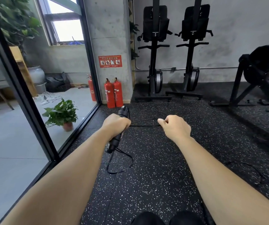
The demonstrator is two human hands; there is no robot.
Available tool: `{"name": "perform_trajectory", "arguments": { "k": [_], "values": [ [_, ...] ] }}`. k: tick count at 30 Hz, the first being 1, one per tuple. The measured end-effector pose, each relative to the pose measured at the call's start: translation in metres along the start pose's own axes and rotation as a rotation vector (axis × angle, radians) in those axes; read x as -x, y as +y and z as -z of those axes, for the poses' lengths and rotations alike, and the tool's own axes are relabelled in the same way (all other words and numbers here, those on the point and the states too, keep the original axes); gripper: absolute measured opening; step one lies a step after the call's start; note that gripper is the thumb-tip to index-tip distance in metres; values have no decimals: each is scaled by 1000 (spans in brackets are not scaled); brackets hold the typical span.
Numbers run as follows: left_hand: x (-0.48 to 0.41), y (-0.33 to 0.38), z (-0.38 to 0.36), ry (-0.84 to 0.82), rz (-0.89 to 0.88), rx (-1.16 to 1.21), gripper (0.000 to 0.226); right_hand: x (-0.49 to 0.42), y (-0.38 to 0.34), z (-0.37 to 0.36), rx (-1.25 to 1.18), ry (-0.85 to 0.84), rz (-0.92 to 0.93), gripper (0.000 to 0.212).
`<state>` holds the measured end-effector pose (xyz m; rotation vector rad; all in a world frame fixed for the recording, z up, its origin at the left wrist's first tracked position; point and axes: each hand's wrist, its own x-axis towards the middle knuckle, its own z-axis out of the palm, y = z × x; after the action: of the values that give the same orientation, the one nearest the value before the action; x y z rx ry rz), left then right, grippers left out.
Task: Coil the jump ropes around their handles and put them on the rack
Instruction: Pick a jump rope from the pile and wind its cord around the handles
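1. Gripping the black handles (120,129), the left hand (116,123) holds them above the floor (154,176).
2. Pinching the rope (144,122), the right hand (175,126) pulls it taut beside them.

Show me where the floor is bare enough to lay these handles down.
Bare rubber floor lies between your forearms, right of the hanging rope loop, and ahead of the right hand up to the upright rowers' bases. Crowded: the fire extinguishers by the pillar, and the machine frame far right.
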<state>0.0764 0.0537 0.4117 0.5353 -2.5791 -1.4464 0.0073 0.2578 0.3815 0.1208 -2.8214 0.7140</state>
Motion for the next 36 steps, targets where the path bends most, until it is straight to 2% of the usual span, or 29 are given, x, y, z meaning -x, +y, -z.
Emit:
{"name": "perform_trajectory", "arguments": {
  "k": [4, 7, 11, 15, 18, 20, 23, 26, 32, 34, 36],
  "values": [
    [-1, -5, 11, 44, 28, -43, 13, -6, 22, 2, -139, 81, -139, 46],
    [0, -8, 13, 19, 58, -8, 19, -6, 23, 0, -152, 27, -135, 43],
    [-1, -7, 7, 0, 65, -7, 18, 0, 4, -2, -204, -44, -4, 34],
    [0, -5, 1, -22, 70, -5, 14, 12, -21, 3, -246, -161, 217, 18],
    [0, -3, -8, -32, 79, 25, 9, 19, -44, -3, -300, -337, 355, 37],
    [0, -3, -13, -58, 81, 61, 15, 19, -52, -11, -263, -430, 382, 31],
    [-6, -4, -19, -73, 81, 83, 5, 10, -50, -22, -96, -386, 408, 20],
    [-20, -6, -26, -84, 91, 60, 6, -4, -43, -29, 10, -346, 411, 18],
    [-62, 0, -56, -143, 143, 102, 10, -35, -27, -51, -86, -446, 379, 20],
    [-77, 2, -68, -162, 161, 107, 15, -48, -19, -60, -149, -497, 311, 22],
    [-91, 4, -78, -174, 168, 106, 9, -61, -9, -67, -124, -517, 253, 30]
  ]
}}
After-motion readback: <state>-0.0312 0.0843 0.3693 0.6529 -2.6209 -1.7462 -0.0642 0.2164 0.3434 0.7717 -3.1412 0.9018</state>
